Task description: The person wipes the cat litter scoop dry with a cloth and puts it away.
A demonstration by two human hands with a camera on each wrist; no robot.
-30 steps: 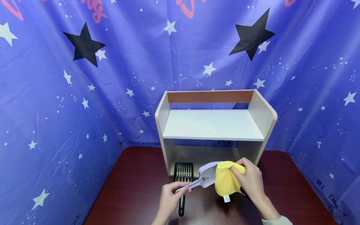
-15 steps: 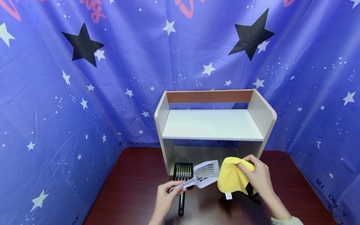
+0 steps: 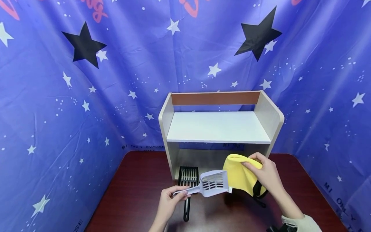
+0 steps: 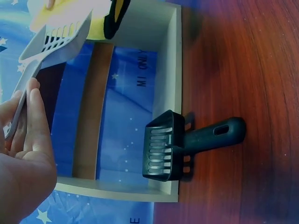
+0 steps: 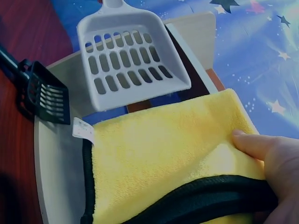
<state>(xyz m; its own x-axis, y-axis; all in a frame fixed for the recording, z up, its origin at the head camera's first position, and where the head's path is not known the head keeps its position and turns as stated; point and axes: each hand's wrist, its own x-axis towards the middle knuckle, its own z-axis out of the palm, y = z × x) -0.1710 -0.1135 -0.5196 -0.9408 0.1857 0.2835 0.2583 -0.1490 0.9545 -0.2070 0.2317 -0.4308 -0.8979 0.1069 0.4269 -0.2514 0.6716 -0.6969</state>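
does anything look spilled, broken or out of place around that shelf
Nothing looks spilled or broken. Slightly odd: the black slotted plastic scoop straddles the front edge of the pale wooden shelf, its handle jutting over the reddish wooden table, neither fully in nor out.

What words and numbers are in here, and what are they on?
"MI ONLY EXCUSE": star-print curtain, left of the shelf unit; the line beneath is unclear.
"MI ONLY": curtain, seen through the shelf unit.
"SE": curtain, lower left.
"MI": curtain, lower right; letters after it are unclear.
Pink script: curtain top, cut off.
White tag on the yellow cloth: too blurred to read.
No readable numbers.
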